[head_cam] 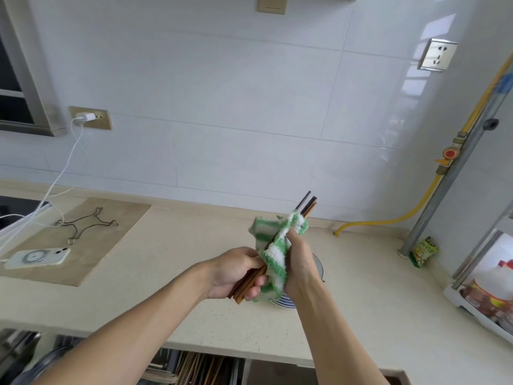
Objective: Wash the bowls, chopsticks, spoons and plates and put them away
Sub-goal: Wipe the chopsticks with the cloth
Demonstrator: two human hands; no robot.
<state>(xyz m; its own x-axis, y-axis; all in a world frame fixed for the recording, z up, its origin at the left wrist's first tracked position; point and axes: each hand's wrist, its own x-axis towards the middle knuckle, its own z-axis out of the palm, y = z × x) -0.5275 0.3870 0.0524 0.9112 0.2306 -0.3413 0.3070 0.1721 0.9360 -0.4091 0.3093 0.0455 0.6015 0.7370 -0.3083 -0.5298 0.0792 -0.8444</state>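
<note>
Drying stage: left hand [236, 273] fingers curl round chopsticks [306, 204] butts; right hand [301, 262] fingers squeeze cloth [274, 262] round shafts. Bowls [319, 266] below wrists; stowing remains.

Two bare forearms come into view from the near edge, one from the near left and one from the near right. No sleeve, cuff or glove shows on either; both are uncovered from the frame edge to the wrist. The left hand [236, 270] and the right hand [301, 262] wear no ring, watch, bracelet or band that can be seen. The wrists are slim, and tendons show along the back of the right one. Short, unpainted nails show on the left hand's fingers [256, 284]. The rest of the person is out of view.
</note>
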